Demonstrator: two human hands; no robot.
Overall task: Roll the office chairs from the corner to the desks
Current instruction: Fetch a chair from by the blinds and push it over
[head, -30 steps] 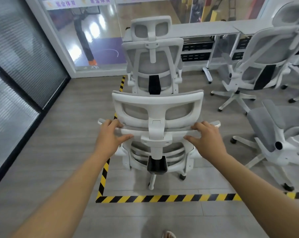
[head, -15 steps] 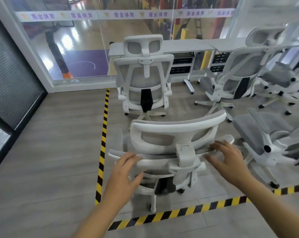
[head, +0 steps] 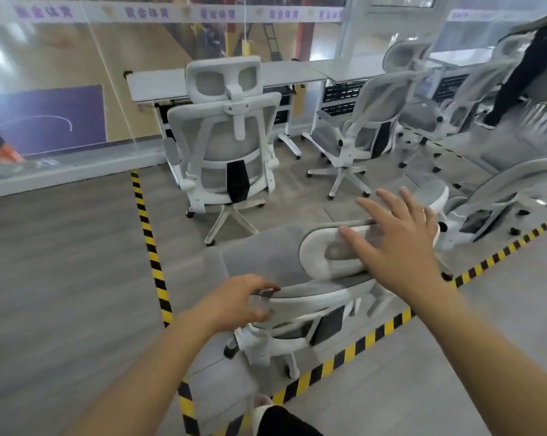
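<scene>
A white and grey mesh office chair stands right in front of me, turned so its backrest top runs toward the right. My left hand grips the left end of the backrest's top edge. My right hand hovers with fingers spread over the chair's headrest, touching it or just above it. A second white chair stands pushed up to the white desk by the glass wall.
Several more white chairs crowd the right side near further desks. Yellow-black floor tape outlines the zone. A person in dark clothes stands at the far right. A glass wall runs along the back.
The chair has swivelled and tilted toward the right. My left hand has closed on the backrest edge, and my right hand has lifted off and spread open. My view has swung rightward.
</scene>
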